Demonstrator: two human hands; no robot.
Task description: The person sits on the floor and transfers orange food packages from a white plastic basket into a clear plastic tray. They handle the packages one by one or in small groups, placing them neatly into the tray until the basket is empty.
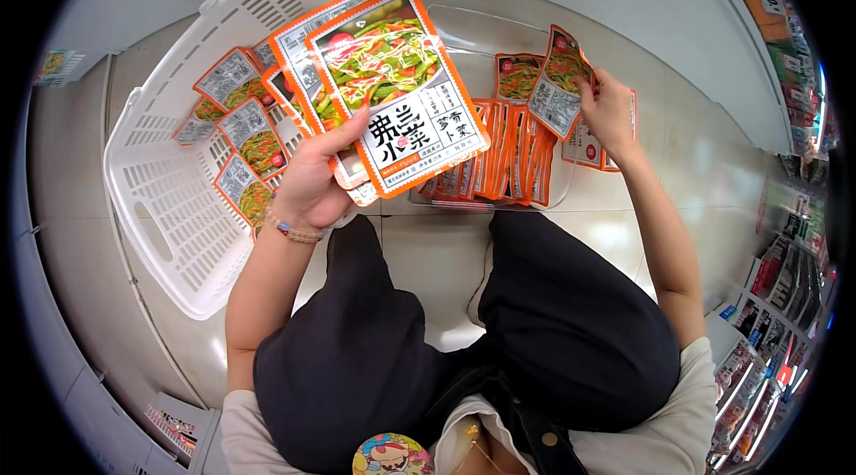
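Observation:
Several orange-edged food packets (401, 93), fanned out and printed with a green vegetable dish, are in my left hand (321, 184), over the near right side of a white plastic basket (167, 134). More such packets (251, 140) lie inside the basket. My right hand (607, 110) pinches a single packet (560, 83) by its edge, above the right part of a clear plastic tray (468, 27). In the tray a row of packets (511, 154) leans closely together, with another packet (516, 77) behind it. Beyond the tray's right side, partly behind my right hand, are more packets (592, 147).
The basket and tray rest on a tiled floor (682, 174) before my bent knees. Grey-white panels (615, 13) border the far side. Shelves with packaged goods (789, 288) stand at the right, and a small white rack (177, 428) at the lower left.

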